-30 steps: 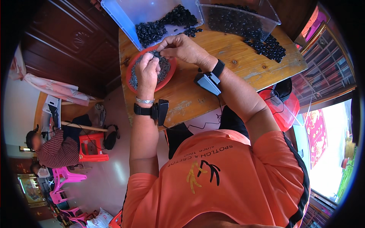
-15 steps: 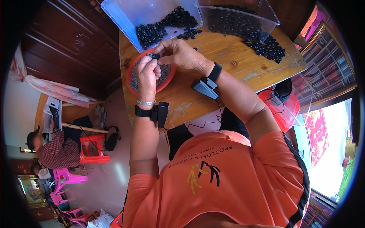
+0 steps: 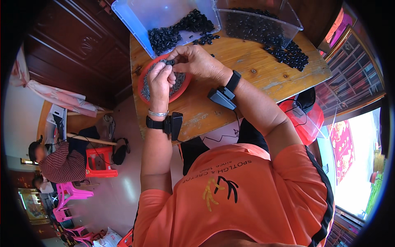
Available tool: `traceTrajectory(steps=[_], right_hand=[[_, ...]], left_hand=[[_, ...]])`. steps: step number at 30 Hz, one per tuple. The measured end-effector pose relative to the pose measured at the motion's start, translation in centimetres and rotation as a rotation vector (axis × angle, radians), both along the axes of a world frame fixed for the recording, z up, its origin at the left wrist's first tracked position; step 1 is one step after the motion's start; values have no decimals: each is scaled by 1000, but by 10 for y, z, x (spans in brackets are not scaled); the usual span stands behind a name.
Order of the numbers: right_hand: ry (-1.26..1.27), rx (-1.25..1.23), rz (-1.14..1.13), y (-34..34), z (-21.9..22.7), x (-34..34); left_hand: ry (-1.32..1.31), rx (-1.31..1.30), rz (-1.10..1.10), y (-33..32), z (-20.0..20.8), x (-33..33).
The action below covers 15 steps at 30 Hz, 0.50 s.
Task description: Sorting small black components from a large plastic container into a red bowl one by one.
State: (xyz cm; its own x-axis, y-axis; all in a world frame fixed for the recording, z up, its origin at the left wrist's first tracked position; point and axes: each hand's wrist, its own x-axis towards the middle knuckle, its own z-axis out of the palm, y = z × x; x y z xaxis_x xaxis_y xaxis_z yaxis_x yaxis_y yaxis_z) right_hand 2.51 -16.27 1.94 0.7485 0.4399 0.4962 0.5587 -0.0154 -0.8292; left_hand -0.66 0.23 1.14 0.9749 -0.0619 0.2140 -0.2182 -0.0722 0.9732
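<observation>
Fingertips of my left hand [image 3: 159, 82] and my right hand [image 3: 198, 61] meet over an orange-red bowl [image 3: 186, 85]. Between them they pinch a small black part [image 3: 170, 62], whose exact kind is too small to make out. The left fingers are curled, with thumb and forefinger pressed together below the part. My right thumb and forefinger close on it from the right. Many small grey metal-looking pieces [image 3: 145, 89] fill the bowl beneath my hands, partly hidden by them.
Behind the bowl, a tipped translucent bin [image 3: 142, 29] holds many black parts [image 3: 164, 39]. A clear bin [image 3: 288, 20] stands beside it, with more black parts [image 3: 294, 57] on the wooden table [image 3: 247, 78]. Another person [image 3: 61, 162] sits at far left near a red stool [image 3: 98, 162].
The black part is turned slightly and shows more of its length between my fingers. Both hands stay almost in place over the bowl.
</observation>
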Motion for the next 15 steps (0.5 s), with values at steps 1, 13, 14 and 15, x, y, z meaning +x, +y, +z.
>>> traceTrajectory(steps=[1, 13, 14, 15], right_hand=[[-5, -32, -9, 0, 1, -2], [-386, -217, -217, 6, -9, 0], [-424, -225, -211, 7, -9, -1], [-423, -226, -211, 8, -9, -1]], left_hand=[[0, -1, 0, -2, -1, 0], [67, -110, 89, -8, -4, 1], [50, -93, 89, -8, -5, 2], [34, -75, 88, -8, -7, 3]])
